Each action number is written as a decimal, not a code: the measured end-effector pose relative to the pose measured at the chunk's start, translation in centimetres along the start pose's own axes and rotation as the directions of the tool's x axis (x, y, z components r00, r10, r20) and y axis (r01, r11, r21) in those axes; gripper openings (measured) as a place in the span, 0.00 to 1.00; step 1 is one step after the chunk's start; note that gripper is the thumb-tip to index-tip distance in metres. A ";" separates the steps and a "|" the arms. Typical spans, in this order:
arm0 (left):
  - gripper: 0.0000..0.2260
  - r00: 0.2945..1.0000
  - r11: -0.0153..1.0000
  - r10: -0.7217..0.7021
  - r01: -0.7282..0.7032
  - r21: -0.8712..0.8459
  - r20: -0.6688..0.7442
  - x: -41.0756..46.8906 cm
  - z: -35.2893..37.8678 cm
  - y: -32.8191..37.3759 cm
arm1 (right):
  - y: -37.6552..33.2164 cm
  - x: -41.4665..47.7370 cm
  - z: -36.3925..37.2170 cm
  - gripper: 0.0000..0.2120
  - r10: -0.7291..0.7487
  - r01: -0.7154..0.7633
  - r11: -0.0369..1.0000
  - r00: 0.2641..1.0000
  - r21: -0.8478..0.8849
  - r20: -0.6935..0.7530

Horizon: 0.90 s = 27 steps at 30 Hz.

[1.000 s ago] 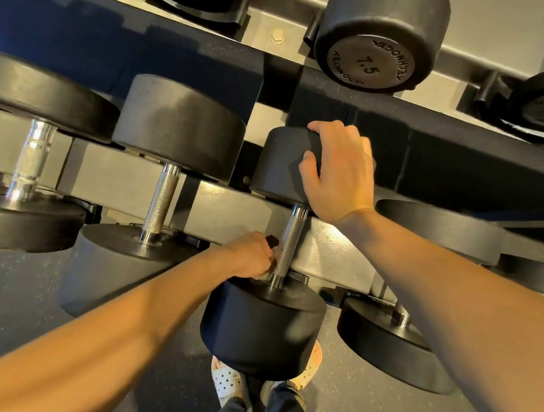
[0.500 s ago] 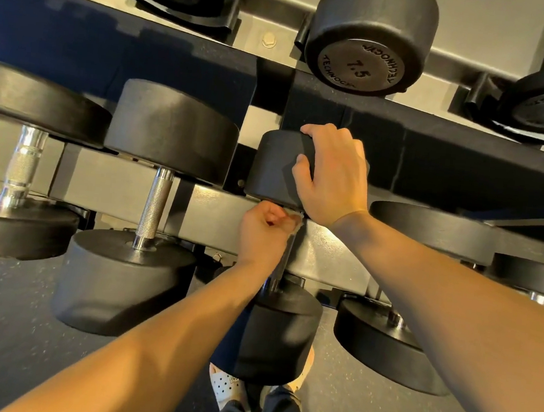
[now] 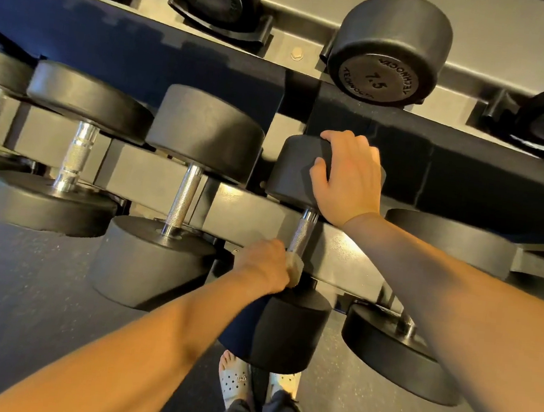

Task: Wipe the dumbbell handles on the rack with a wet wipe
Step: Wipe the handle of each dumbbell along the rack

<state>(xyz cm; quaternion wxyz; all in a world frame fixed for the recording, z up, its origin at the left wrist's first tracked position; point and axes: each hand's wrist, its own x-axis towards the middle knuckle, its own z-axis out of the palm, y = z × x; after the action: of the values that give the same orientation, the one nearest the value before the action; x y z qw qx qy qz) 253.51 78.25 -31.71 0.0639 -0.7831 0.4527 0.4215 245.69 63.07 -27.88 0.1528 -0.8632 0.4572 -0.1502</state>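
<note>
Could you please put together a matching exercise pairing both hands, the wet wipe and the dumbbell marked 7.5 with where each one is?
Column one: 1 left hand; 2 right hand; 3 wet wipe; 4 dumbbell marked 7.5.
Column two: A on the upper shelf; B holding the far head of the gripped dumbbell; C white, bunched against the handle; D curled round the handle's near end.
Pairs: 1-D, 2-B, 3-C, 4-A.

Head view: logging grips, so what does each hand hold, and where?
Left hand grips the wet wipe around the lower end of the dumbbell handle; right hand holds that dumbbell's far head.
</note>
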 end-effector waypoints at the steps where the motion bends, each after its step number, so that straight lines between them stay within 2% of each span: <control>1: 0.12 1.000 1.000 0.021 -0.021 0.017 -0.002 -0.4 -0.2 0.3 | 0.0 0.1 0.0 0.19 0.001 -0.001 1.000 1.000 -0.007 0.003; 4: 0.09 0.996 0.994 0.085 -0.084 -0.072 0.017 -1.9 -0.9 0.3 | -0.4 0.2 -0.2 0.19 0.005 -0.004 0.999 1.000 -0.034 0.028; 8: 0.07 0.993 0.922 -0.006 -0.040 -0.386 -0.117 -4.5 -3.1 -1.4 | -1.8 0.2 -2.2 0.21 0.029 -0.020 0.997 0.992 -0.068 0.125; 10: 0.07 0.983 0.855 -0.047 -0.052 -0.516 -0.177 -5.9 -4.5 -2.3 | -3.3 -1.2 -3.5 0.21 -0.100 0.106 0.993 0.990 -0.056 0.103; 12: 0.05 0.967 0.792 -0.077 -0.089 -0.605 -0.243 -7.4 -6.1 -3.1 | -5.3 -3.3 -4.0 0.18 -0.224 0.217 0.973 0.968 0.073 0.113; 13: 0.03 0.956 0.759 -0.103 -0.102 -0.643 -0.273 -8.2 -6.9 -3.4 | -6.6 -4.5 -3.7 0.16 -0.201 0.154 0.962 0.958 0.225 0.205; 14: 0.02 0.947 0.712 -0.130 -0.117 -0.693 -0.295 -9.0 -7.6 -3.8 | -8.1 -5.5 -3.5 0.14 -0.128 -0.010 0.925 0.933 0.380 0.335; 15: 0.02 0.940 0.655 -0.164 -0.123 -0.746 -0.299 -9.6 -8.2 -4.2 | -9.6 -6.2 -3.1 0.11 -0.036 -0.235 0.840 0.875 0.489 0.483; 16: 0.02 0.936 0.589 -0.208 -0.111 -0.801 -0.283 -10.2 -8.6 -4.6 | -10.9 -6.7 -2.7 0.08 0.039 -0.458 0.701 0.789 0.546 0.613; 17: 0.04 0.936 0.508 -0.251 -0.089 -0.857 -0.246 -10.6 -8.9 -5.1 | -12.1 -6.9 -2.2 0.07 0.091 -0.628 0.550 0.701 0.551 0.708; 18: 0.07 0.940 0.415 -0.275 -0.073 -0.907 -0.201 -11.0 -9.2 -5.9 | -12.9 -7.0 -1.4 0.08 0.107 -0.734 0.417 0.625 0.536 0.773; 20: 0.12 0.948 0.305 -0.278 -0.065 -0.950 -0.154 -11.3 -9.3 -7.9 | -14.0 -7.1 0.5 0.11 0.090 -0.827 0.262 0.535 0.498 0.840; 22: 0.13 0.934 0.315 -0.316 -0.063 -0.947 -0.168 -11.6 -9.1 -10.0 | -14.8 -7.2 2.4 0.11 0.082 -0.861 0.223 0.483 0.456 0.872; 23: 0.12 0.903 0.379 -0.377 -0.055 -0.924 -0.209 -11.5 -8.8 -11.2 | -15.0 -7.2 3.4 0.08 0.105 -0.870 0.241 0.465 0.431 0.879; 25: 0.10 0.774 0.580 -0.528 0.027 -0.814 -0.350 -11.0 -8.1 -14.1 | -15.2 -6.8 4.6 0.02 0.171 -0.863 0.279 0.476 0.421 0.863; 27: 0.09 0.611 0.690 -0.614 0.109 -0.715 -0.500 -10.2 -7.1 -16.8 | -15.3 -5.9 6.0 0.04 0.297 -0.849 0.265 0.522 0.456 0.800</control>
<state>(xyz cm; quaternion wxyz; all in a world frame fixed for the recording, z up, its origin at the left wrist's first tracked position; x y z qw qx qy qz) 268.23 91.31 -24.64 -0.2867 -0.9350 0.0948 0.1861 256.27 76.97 -27.85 0.7085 -0.4328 0.5574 -0.0080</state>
